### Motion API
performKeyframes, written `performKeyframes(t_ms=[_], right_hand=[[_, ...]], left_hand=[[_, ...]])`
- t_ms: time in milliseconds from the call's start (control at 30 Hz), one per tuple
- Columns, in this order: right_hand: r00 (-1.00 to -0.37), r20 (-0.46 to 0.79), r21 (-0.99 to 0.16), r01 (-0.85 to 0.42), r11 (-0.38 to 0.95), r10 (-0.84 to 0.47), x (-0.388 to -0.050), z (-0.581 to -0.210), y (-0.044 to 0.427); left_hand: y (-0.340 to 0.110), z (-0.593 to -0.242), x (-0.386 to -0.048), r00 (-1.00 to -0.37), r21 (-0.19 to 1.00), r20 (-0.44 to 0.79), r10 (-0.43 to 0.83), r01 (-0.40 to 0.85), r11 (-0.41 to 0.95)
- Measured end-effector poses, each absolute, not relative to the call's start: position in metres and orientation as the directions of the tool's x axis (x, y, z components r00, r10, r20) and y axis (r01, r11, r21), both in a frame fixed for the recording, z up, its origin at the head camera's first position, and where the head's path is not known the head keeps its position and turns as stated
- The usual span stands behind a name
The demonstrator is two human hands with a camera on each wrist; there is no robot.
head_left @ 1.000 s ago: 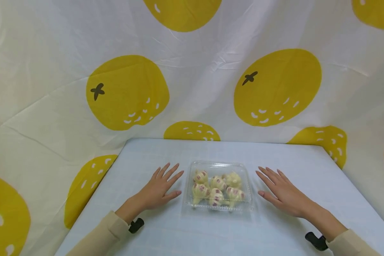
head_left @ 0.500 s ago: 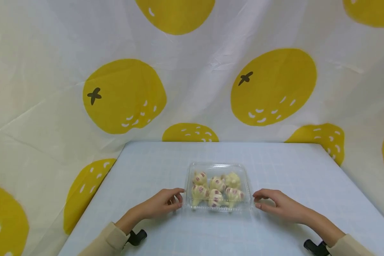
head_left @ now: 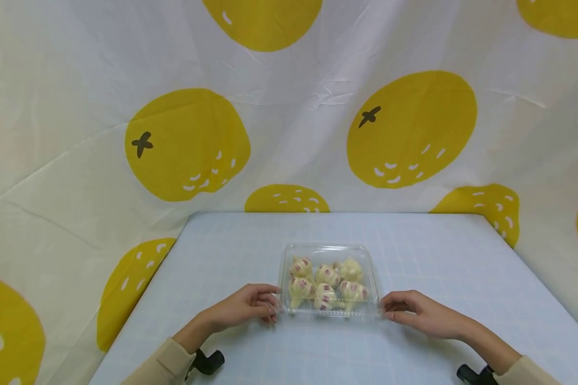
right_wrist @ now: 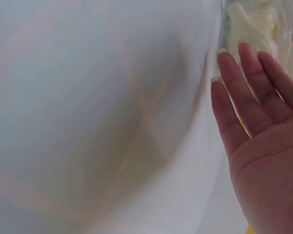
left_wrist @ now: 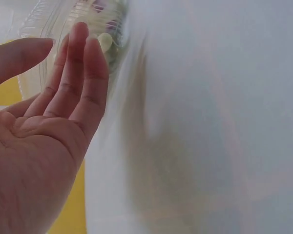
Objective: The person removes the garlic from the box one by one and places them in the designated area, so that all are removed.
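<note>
Clear box (head_left: 327, 252): rested on the surface (head_left: 231, 230), between the two hands; barely shifted, if at all, over the last second.
Left hand (head_left: 248, 306): brought right in now at the box's eight o'clock edge; fingers loosely bent, thumb held apart, nothing seen to be gripped.
Right hand (head_left: 416, 313): closed in too, at four o'clock; fingers only gently curved, no hold shown.
Gaps: wide a second ago, now all but gone; light touch looks likely, firm contact cannot be told.
Pale pieces (head_left: 324, 297): six, purple-marked, left untouched inside.
Meaning: box bracketed from both ends, it is judged, but not yet held.
</note>
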State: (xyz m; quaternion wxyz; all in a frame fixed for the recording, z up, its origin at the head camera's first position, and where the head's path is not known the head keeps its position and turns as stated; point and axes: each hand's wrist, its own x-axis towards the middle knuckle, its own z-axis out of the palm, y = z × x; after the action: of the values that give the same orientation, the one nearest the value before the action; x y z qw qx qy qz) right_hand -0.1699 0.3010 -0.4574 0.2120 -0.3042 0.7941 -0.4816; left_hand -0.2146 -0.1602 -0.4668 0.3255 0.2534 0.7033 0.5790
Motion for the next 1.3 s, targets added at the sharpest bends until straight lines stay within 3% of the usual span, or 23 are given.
performKeyframes(t_ms=[233,533,900,1167,1300], right_hand=[[-0.698,-0.081,-0.933,-0.198,0.300,-0.712,-0.174,-0.457,0.302],[-0.671,-0.129,-0.975,-0.049,0.218,-0.730,-0.175,-0.463,0.304],[-0.640,-0.130,-0.980,-0.031,0.194,-0.758,-0.177,-0.463,0.301],[-0.639,-0.174,-0.984,0.145,0.105,-0.749,-0.175,-0.470,0.300],[-0.609,-0.155,-0.976,0.214,0.027,-0.778,-0.176,-0.474,0.300]], left_hand=[[-0.164,-0.470,-0.215,-0.639,0.986,-0.166,0.751,-0.095,0.138],[-0.163,-0.472,-0.213,-0.662,0.983,-0.176,0.729,-0.152,0.099],[-0.163,-0.475,-0.213,-0.668,0.983,-0.160,0.727,-0.176,0.055],[-0.161,-0.479,-0.212,-0.644,0.968,-0.190,0.741,-0.247,0.034],[-0.160,-0.480,-0.213,-0.627,0.964,-0.205,0.751,-0.263,0.043]])
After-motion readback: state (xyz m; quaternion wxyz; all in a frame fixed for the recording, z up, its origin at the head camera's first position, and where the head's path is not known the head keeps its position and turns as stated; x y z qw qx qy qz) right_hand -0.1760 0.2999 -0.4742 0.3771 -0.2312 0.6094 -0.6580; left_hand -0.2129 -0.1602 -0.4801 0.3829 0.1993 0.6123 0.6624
